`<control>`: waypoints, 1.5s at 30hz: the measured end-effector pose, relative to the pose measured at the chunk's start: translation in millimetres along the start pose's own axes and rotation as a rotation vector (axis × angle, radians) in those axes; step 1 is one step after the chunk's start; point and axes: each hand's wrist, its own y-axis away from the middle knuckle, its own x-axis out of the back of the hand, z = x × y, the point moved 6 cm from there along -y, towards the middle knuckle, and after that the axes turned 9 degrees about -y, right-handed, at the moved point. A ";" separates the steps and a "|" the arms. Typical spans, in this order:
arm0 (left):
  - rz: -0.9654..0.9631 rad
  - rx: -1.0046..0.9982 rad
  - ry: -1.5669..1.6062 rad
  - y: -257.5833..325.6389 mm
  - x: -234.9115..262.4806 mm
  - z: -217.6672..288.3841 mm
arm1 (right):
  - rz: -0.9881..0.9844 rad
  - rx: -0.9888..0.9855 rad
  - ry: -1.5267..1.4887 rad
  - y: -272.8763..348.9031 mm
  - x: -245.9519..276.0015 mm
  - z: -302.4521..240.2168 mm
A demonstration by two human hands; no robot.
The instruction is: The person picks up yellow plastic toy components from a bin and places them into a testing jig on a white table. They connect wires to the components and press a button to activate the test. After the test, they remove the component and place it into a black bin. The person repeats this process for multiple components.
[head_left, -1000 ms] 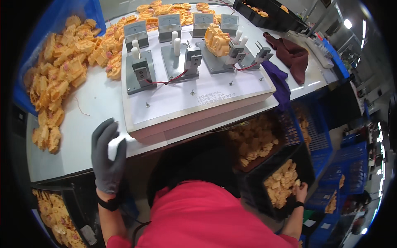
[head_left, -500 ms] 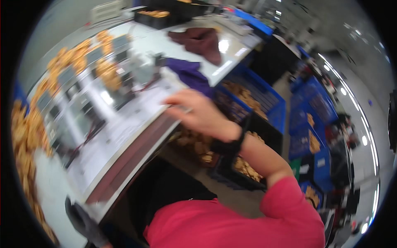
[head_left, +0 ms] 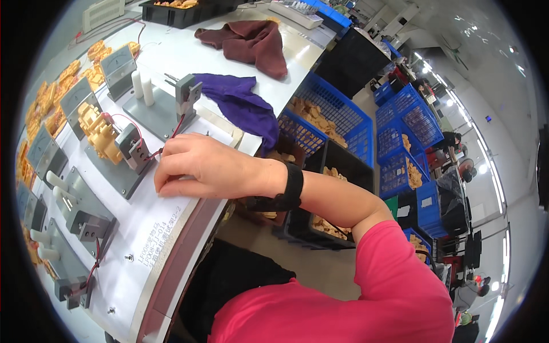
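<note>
My right hand [head_left: 200,166] is over the front edge of a white board [head_left: 123,268], its fingers curled and pressed together, tips pointing down at the board. Anything inside the fingers is hidden. Close to its fingertips stands a grey test fixture [head_left: 128,171] with red wires, and a tan plastic gear assembly [head_left: 100,134] sits on it. More grey fixtures [head_left: 86,214] with white posts line the board, each near a small dial meter [head_left: 119,66]. My left hand is out of view.
Piles of tan parts [head_left: 46,103] lie behind the meters. A purple cloth [head_left: 240,106] and a maroon cloth [head_left: 251,46] lie on the table. Beside it, a blue crate [head_left: 357,123] and a black crate [head_left: 360,166] hold tan parts. People sit farther right.
The view has swung, bringing the fixtures nearer. My right hand has come further over the board, beside the loaded fixture, with fingers curled downward. My grey-covered left hand has left the view.
</note>
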 end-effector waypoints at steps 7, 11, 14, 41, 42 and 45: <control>-0.003 -0.076 -0.001 5.0 -1.6 -13.8 | 0.005 -0.082 -0.078 -5.1 -1.7 5.1; -0.015 0.062 0.010 6.2 0.3 -12.3 | -0.011 -0.099 -0.018 -8.0 -4.1 4.7; -0.049 0.141 0.145 7.9 -2.0 -29.8 | -0.043 -0.079 0.002 -11.1 -5.0 3.3; 0.041 -0.074 -0.231 -18.5 8.4 32.5 | -0.154 -0.314 0.051 24.7 12.6 35.0; 0.046 -0.078 -0.233 -18.3 7.8 32.7 | -0.150 -0.332 0.052 25.8 13.3 36.6; 0.041 -0.075 -0.239 -18.8 9.0 33.1 | -0.143 -0.348 0.050 26.2 13.7 36.5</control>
